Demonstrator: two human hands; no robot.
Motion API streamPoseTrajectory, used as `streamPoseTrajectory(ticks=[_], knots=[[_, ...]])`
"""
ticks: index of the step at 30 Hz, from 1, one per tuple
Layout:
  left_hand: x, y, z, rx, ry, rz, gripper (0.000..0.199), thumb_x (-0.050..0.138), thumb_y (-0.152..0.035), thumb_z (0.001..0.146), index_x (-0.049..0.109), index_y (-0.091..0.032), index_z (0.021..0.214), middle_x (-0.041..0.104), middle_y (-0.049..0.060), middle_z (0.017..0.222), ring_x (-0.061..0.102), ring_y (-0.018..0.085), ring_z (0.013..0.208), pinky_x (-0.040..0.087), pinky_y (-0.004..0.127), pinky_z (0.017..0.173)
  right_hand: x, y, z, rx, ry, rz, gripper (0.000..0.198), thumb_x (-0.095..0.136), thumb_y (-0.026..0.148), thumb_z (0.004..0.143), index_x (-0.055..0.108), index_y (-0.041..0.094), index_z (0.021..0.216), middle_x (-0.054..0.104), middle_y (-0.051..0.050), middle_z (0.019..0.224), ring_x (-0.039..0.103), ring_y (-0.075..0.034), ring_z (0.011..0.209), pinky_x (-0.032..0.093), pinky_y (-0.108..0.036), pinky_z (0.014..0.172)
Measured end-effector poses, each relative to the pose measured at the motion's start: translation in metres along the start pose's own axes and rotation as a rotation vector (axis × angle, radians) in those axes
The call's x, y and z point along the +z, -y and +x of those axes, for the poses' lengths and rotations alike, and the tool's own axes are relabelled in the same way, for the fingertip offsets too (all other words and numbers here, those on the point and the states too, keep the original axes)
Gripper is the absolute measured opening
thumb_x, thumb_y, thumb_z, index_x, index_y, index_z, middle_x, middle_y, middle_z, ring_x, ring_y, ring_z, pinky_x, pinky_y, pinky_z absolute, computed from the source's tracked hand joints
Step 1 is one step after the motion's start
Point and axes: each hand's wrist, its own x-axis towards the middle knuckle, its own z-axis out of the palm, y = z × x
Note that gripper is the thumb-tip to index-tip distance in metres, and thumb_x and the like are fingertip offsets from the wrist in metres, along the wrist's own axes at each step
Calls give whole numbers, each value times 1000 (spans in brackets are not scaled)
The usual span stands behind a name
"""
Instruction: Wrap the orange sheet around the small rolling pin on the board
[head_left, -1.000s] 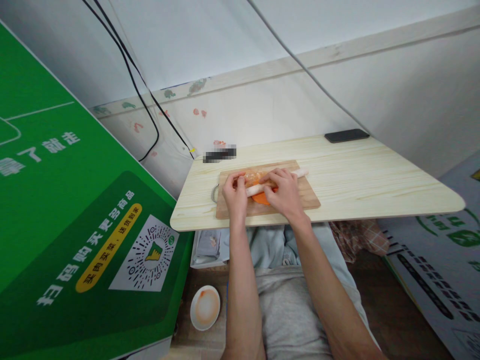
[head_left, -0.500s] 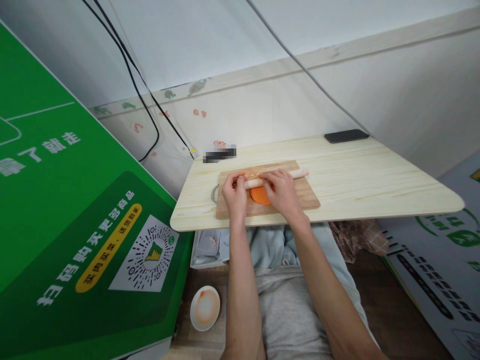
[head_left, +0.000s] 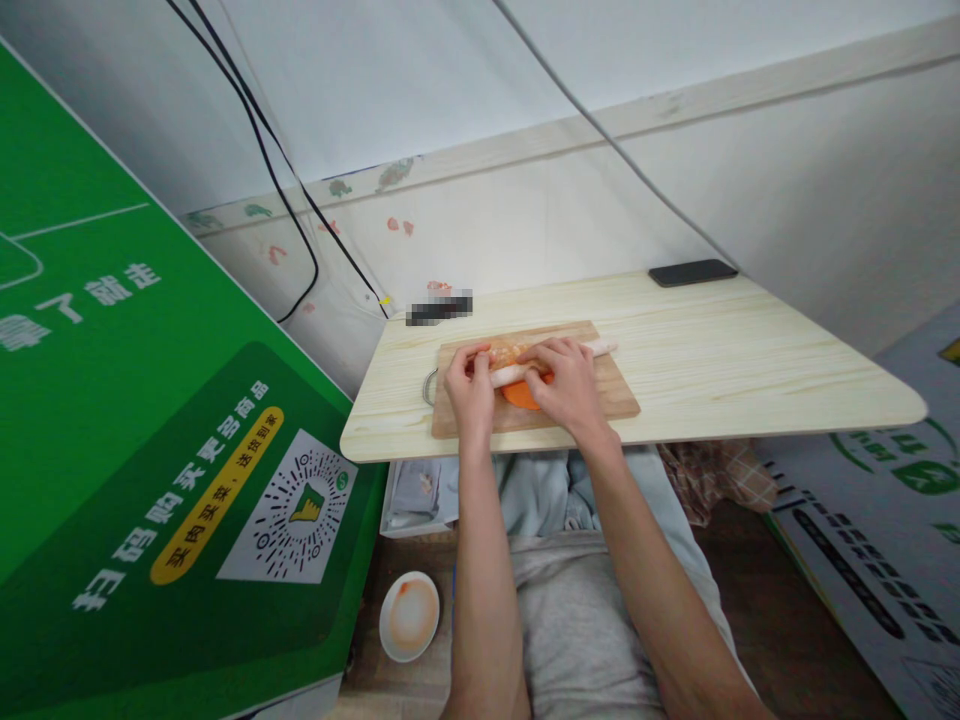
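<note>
Far left: green panel [head_left: 90,420], white lettering, yellow strip and a round code on a white patch [head_left: 289,510]. Black cables [head_left: 316,268] hang by the wall [head_left: 480,110] behind it. Right of the panel, below table level: white bowl [head_left: 411,618] with an orange-brown stain inside, and a white tray [head_left: 418,531] with grey stuff in it, contents unclear. Table [head_left: 750,350], pale wood grain; pixelated dark patch [head_left: 441,309] at its rear left. Board [head_left: 616,390] lies flat near the front edge, metal handle [head_left: 430,388] at its left end.

Left hand [head_left: 472,388]: fingers and thumb curled, grasping the left end of the pin [head_left: 508,376], end itself hidden. Pin lies slantwise above the board, right end farther back. Behind it, between the hands, shiny orange stuff [head_left: 508,354], can't tell what. On the near side, orange sheet [head_left: 523,396] flat on the board, partly covered by the right hand [head_left: 570,385]. Right hand: fingers over the pin, thumb on the near side, grasping it; pin's right end sticks out past the knuckles.

Right: grey cable [head_left: 582,106] runs down to the table's back edge; phone [head_left: 693,272] lies just beside it. Checked cloth [head_left: 742,475] below the table. Far right: whitish panel [head_left: 870,620], green and dark print.
</note>
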Motion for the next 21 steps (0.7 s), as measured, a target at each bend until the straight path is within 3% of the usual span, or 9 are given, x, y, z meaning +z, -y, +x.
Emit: streamPoseTrajectory(ticks=[6, 16, 21], knots=[[0, -3, 1, 32, -16, 8, 15, 63, -24, 92, 77, -21, 92, 79, 4, 92, 75, 20, 88, 59, 32, 86, 9, -7, 2, -54, 0, 4, 33, 53, 16, 104, 83, 25, 115, 83, -12, 122, 67, -34, 121, 42, -52, 114], [-1, 3, -1, 3, 9, -7, 17, 63, -27, 94, 78, -21, 97, 80, 5, 95, 75, 20, 89, 60, 32, 87, 1, 2, -2, 0, -37, -29, 16, 64, 22, 94, 80, 26, 95, 81, -9, 107, 66, -34, 111, 40, -53, 108], [-1, 3, 0, 10, 5, -16, 16, 63, -26, 93, 79, -21, 96, 80, 5, 95, 75, 20, 88, 60, 32, 86, 3, -2, -1, -15, -16, -6, 19, 63, 23, 99, 82, 27, 101, 82, -9, 110, 66, -34, 112, 40, -52, 108]])
